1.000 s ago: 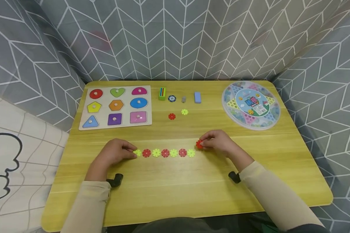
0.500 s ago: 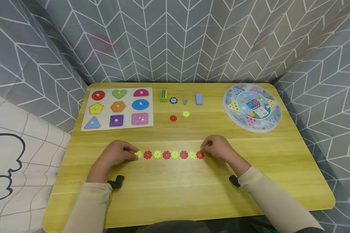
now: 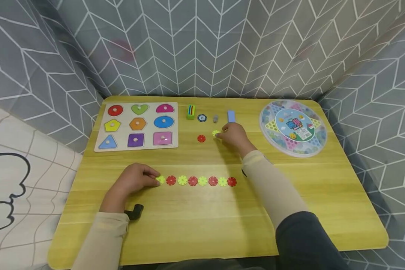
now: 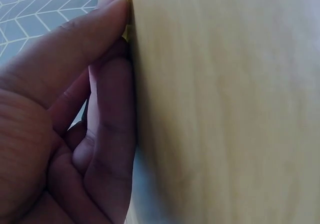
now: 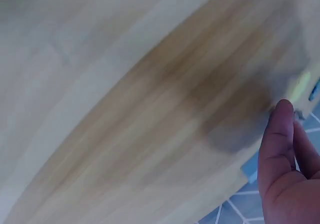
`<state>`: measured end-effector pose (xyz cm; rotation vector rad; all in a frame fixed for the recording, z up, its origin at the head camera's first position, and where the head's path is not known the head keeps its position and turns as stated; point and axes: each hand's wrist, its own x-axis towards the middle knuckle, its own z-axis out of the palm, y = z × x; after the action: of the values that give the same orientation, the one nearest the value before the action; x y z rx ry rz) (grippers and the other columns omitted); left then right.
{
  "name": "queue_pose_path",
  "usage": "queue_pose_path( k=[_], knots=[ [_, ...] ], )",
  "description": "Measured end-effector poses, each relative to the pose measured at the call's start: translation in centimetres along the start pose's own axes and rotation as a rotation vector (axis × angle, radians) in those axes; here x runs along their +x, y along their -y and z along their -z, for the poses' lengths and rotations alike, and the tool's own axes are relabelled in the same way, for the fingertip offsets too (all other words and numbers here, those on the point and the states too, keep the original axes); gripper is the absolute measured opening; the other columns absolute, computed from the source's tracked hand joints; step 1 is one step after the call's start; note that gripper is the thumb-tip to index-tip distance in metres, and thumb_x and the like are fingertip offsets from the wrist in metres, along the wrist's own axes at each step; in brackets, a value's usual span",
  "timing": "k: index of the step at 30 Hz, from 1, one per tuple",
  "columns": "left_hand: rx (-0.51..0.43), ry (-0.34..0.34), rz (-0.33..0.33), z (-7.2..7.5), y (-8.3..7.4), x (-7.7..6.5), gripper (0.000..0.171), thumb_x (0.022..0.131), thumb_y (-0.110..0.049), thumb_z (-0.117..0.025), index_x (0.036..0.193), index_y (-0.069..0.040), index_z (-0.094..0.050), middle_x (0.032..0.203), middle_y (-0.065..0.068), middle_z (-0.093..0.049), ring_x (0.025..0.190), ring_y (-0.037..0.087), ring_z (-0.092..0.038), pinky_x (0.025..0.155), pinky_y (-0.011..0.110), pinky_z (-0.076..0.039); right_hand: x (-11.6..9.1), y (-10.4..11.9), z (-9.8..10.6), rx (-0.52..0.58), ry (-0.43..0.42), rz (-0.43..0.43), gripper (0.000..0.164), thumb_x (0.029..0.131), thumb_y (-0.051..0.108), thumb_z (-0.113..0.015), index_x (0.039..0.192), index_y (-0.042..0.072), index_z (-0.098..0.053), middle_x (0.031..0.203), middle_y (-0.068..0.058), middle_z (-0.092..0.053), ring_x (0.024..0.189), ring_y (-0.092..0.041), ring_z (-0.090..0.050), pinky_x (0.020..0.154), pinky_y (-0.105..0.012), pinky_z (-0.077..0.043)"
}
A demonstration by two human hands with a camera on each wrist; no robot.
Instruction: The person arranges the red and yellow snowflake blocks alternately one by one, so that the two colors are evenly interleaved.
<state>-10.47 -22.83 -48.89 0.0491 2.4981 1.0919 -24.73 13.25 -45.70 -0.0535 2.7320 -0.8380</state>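
A row of notched plastic snowflake discs lies across the table (image 3: 189, 221), yellow-green and red by turns. My left hand (image 3: 134, 179) pinches the yellow-green snowflake disc (image 3: 161, 180) at the row's left end; in the left wrist view, thumb and fingers rest low against the tabletop. The row's right end is a red snowflake disc (image 3: 231, 182). Farther back, my right hand (image 3: 236, 138) has thumb and fingertips on another yellow-green snowflake disc (image 3: 216, 133), partly hidden by them. A loose red snowflake disc (image 3: 201, 138) lies just left of that one.
A knobbed shape puzzle board (image 3: 121, 146) lies back left. Along the back stand a green block with coloured stripes (image 3: 191, 112), a blue-and-white round chip (image 3: 202, 118), a small grey piece (image 3: 215, 119) and a blue block (image 3: 231, 116). A round game box (image 3: 293, 125) lies back right.
My right hand set a red snowflake disc at the row's right end, let go, and moved back and left to the loose yellow-green one. The left hand stayed at its disc.
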Motion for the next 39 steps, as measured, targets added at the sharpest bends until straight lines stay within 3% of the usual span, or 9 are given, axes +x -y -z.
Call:
queue_pose_path(
  k=[7, 14, 17, 21, 25, 29, 33, 39],
  knots=[
    [-0.008, 0.012, 0.010, -0.3, -0.1, -0.2, 0.026, 0.083, -0.024, -0.089, 0.105, -0.013, -0.082, 0.091, -0.003, -0.072, 0.088, 0.022, -0.059, 0.083, 0.041, -0.049, 1.1, 1.0, -2.4, -0.040, -0.075, -0.056, 0.037, 0.090, 0.027, -0.082, 0.107, -0.004, -0.073, 0.112, -0.015, -0.072, 0.105, -0.033, -0.063, 0.094, -0.044, -0.050],
    [-0.002, 0.013, 0.014, -0.4, -0.1, -0.3, 0.025, 0.083, -0.023, -0.089, 0.105, -0.013, -0.082, 0.090, -0.003, -0.072, 0.087, 0.021, -0.059, 0.082, 0.039, -0.049, 1.4, 1.0, -3.0, -0.113, -0.062, -0.098, 0.034, 0.091, 0.023, -0.082, 0.113, -0.003, -0.075, 0.117, -0.013, -0.073, 0.111, -0.032, -0.064, 0.097, -0.042, -0.050],
    [0.002, 0.013, 0.018, -0.4, -0.1, -0.3, 0.025, 0.083, -0.023, -0.089, 0.105, -0.013, -0.082, 0.090, -0.003, -0.071, 0.087, 0.021, -0.059, 0.082, 0.039, -0.049, 1.3, 0.9, -2.9, -0.081, -0.043, -0.106, 0.034, 0.091, 0.020, -0.081, 0.116, -0.002, -0.071, 0.121, -0.014, -0.070, 0.115, -0.033, -0.061, 0.100, -0.042, -0.048],
    [0.006, 0.005, 0.017, -0.5, -0.1, -0.3, 0.024, 0.083, -0.022, -0.089, 0.104, -0.013, -0.082, 0.089, -0.003, -0.071, 0.086, 0.021, -0.059, 0.081, 0.039, -0.049, 0.6, 0.1, -2.3, 0.095, -0.033, -0.069, 0.024, 0.094, 0.010, -0.076, 0.114, -0.001, -0.068, 0.115, -0.015, -0.067, 0.107, -0.031, -0.059, 0.095, -0.041, -0.049],
    [0.007, 0.000, -0.003, -0.6, -0.1, -0.2, 0.023, 0.084, -0.022, -0.089, 0.104, -0.013, -0.082, 0.088, -0.003, -0.072, 0.085, 0.020, -0.060, 0.081, 0.038, -0.049, -1.5, -2.0, -0.8, 0.348, 0.044, -0.040, 0.020, 0.098, 0.002, -0.069, 0.116, -0.005, -0.067, 0.108, -0.017, -0.064, 0.097, -0.026, -0.060, 0.089, -0.039, -0.054],
    [0.006, 0.007, -0.004, -0.6, -0.2, -0.2, 0.024, 0.083, -0.023, -0.089, 0.104, -0.013, -0.082, 0.089, -0.004, -0.071, 0.085, 0.020, -0.059, 0.081, 0.038, -0.049, -5.4, -4.9, 1.1, 0.531, 0.154, -0.054, 0.026, 0.099, -0.002, -0.066, 0.124, -0.010, -0.064, 0.110, -0.017, -0.061, 0.095, -0.023, -0.064, 0.088, -0.038, -0.057],
    [0.015, 0.005, 0.004, -0.3, -0.3, -0.2, 0.025, 0.084, -0.024, -0.089, 0.105, -0.013, -0.082, 0.090, -0.003, -0.071, 0.086, 0.021, -0.060, 0.081, 0.039, -0.049, -9.2, -7.5, 1.6, 0.549, 0.233, -0.042, 0.027, 0.098, -0.002, -0.067, 0.123, -0.012, -0.064, 0.107, -0.016, -0.064, 0.092, -0.021, -0.066, 0.086, -0.036, -0.058],
    [0.013, -0.001, -0.003, 0.1, -0.3, -0.2, 0.026, 0.084, -0.024, -0.089, 0.106, -0.012, -0.082, 0.090, -0.003, -0.072, 0.087, 0.021, -0.060, 0.082, 0.039, -0.049, -12.5, -9.3, 0.4, 0.390, 0.245, 0.006, 0.016, 0.094, 0.000, -0.071, 0.109, -0.006, -0.073, 0.092, -0.011, -0.068, 0.081, -0.021, -0.066, 0.075, -0.032, -0.058]
  ],
)
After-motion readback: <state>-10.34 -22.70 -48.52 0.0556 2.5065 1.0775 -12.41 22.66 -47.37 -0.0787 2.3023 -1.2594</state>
